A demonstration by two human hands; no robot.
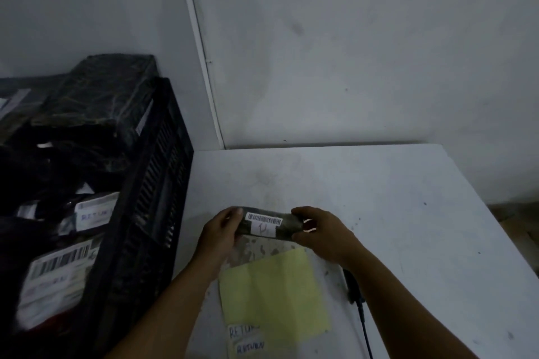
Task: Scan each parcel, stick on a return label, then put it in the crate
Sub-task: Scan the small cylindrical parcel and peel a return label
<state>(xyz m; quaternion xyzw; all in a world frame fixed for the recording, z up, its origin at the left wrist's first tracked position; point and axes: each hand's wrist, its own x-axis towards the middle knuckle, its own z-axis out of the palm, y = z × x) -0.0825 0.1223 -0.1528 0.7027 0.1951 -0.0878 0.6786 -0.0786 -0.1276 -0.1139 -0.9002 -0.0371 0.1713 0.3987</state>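
Both hands are holding a small dark parcel just above the worktop; the left hand is gripping the left end with its thumb on top, and the right hand is wrapping its fingers round the right end, so neither hand is slack or free; it looks like it's being held by the ends so the barcode sticker is facing up and staying uncovered, which would make sense for scanning; there's something handwritten on the white patch under the barcode, but I can't read it; no return label on this one yet as far as I can see, so I'm guessing it's at the scan stage or right about there; the yellow sheet is lying right under the hands with handwritten return labels at its near edge, handy for the sticking step; the black thing with a cable just beside the right forearm is probably the scanner, though it's too dark to be sure; the black crate is sitting right against the worktop's left side, already piled with labelled parcels, so the drop-off is a short reach.
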